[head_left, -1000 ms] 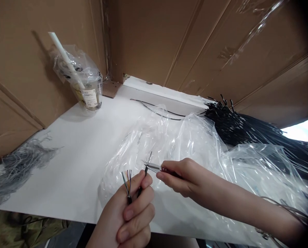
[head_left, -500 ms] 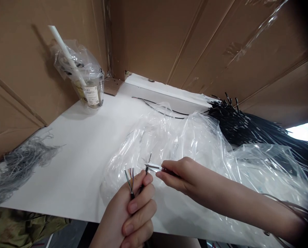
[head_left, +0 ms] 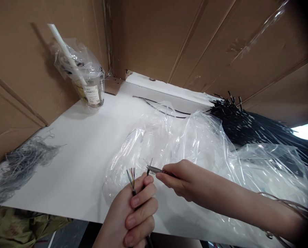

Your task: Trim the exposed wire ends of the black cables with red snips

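My left hand (head_left: 140,210) is closed around a black cable (head_left: 134,193), whose stripped end fans out in several thin coloured wires (head_left: 131,176). Between its thumb and forefinger stands another black cable end (head_left: 148,171), with fine bare strands (head_left: 151,162) at the tip. My right hand (head_left: 178,174) comes in from the right, fingers closed on a small pointed metal tool (head_left: 156,169). The tool's tips are at the pinched cable end, just above my left fingertips. Whether they are snips or tweezers, I cannot make out; the fingers cover the handle.
Clear plastic bags (head_left: 195,148) spread across the white table (head_left: 78,155). A thick bundle of black cables (head_left: 246,120) lies back right. At left sits a heap of grey wire strands (head_left: 27,162); a bagged drink cup (head_left: 93,91) stands behind. Cardboard walls (head_left: 154,38) enclose the back.
The metal tool has turned, showing a narrower, darker side, with its tips still at the cable end. Both hands stay in nearly the same place; the view has shifted slightly.
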Demonstrator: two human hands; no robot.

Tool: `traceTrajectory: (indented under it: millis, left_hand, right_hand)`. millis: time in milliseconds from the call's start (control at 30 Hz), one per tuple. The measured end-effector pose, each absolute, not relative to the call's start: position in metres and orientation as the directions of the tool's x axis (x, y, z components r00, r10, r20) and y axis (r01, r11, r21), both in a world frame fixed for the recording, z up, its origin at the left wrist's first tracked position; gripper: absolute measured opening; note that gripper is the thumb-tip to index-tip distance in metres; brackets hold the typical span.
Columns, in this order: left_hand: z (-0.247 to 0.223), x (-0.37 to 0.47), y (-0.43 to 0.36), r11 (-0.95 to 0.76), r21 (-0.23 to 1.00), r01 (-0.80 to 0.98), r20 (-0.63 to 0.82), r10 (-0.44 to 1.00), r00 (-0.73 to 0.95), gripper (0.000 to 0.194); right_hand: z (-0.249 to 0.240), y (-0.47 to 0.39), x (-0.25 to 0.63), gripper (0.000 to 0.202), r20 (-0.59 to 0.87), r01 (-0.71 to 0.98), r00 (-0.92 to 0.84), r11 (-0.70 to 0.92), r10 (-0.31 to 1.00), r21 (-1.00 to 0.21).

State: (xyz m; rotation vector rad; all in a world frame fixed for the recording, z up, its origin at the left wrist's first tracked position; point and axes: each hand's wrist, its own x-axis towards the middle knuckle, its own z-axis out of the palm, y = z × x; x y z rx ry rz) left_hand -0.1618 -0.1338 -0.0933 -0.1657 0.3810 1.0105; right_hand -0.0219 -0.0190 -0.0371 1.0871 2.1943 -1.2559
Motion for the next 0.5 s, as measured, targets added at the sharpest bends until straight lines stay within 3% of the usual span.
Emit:
traceTrajectory:
  millis: [233,500]
  left_hand:
    - [-0.094,-0.1618,-0.1351,0.53,0.077,-0.845,-0.364,0.804,0.471,0.07]
    - [-0.0922,-0.1633,-0.1349,0.504,0.091,-0.859,-0.39,0.812,0.435,0.07]
  right_hand:
    - [-0.0313,-0.0135,-0.0269,0.045,-0.583,0.731,-0.682,0.401,0.442,-0.552]
    - [-0.0338,-0.0196,-0.0283,0.043,-0.577,0.739,-0.673,0.448,0.462,-0.503]
